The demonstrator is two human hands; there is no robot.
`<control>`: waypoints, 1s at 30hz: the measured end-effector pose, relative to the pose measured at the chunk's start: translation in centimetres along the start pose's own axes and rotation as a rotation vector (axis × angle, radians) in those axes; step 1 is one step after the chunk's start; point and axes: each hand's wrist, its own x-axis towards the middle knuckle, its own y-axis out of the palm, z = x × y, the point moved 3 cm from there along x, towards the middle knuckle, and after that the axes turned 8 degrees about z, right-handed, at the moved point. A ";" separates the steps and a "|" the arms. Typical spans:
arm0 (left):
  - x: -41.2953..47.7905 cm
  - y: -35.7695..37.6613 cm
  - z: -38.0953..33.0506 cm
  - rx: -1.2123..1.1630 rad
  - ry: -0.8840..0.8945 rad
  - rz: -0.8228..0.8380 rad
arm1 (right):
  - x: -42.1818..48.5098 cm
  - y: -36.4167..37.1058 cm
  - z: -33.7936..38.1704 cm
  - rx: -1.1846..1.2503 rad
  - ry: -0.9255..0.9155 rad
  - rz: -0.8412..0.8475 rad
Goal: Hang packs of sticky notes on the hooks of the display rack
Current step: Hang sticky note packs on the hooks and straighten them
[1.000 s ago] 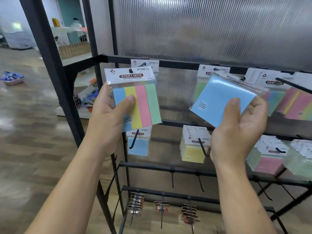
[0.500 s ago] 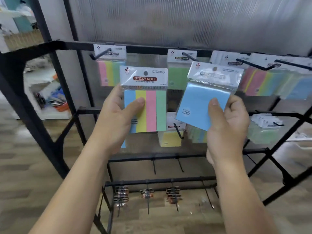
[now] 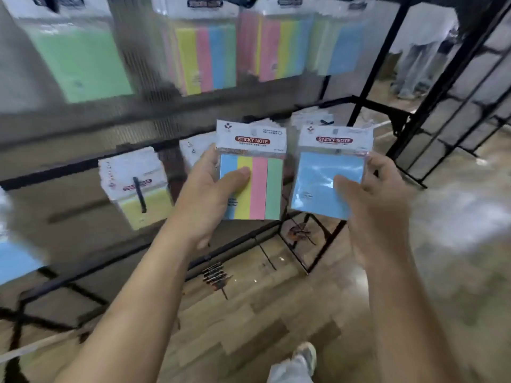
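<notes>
My left hand (image 3: 210,197) grips a four-colour striped pack of sticky notes (image 3: 257,183), thumb across its front. My right hand (image 3: 373,205) holds a plain blue pack (image 3: 323,181) beside it, thumb on its face. Both packs are upright in front of the middle row of the black display rack (image 3: 367,78). Behind them more packs hang on hooks: a yellow stack (image 3: 138,186) on the middle row, and a green pack (image 3: 80,59) and striped packs (image 3: 204,56) on the top row. The picture is blurred by motion.
A person in light trousers (image 3: 414,64) stands at the upper right beyond the rack. Another black frame (image 3: 470,92) rises at the right. Empty hooks and small clips (image 3: 215,275) hang on the lowest rail. My shoe (image 3: 304,355) is on the wooden floor below.
The view has swung right and down along the rack. Both hands have lowered with their packs from the top row to the middle row, and the blue pack now stands upright instead of tilted.
</notes>
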 end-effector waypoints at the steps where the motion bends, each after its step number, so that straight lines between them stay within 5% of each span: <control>1: 1.1 1.4 0.7 -0.005 -0.024 0.029 | 0.6 -1.5 -0.6 -0.007 0.017 -0.022; 30: 38.6 53.2 15.6 -0.137 -0.168 0.612 | 29.1 -51.5 -4.2 -0.167 0.050 -0.516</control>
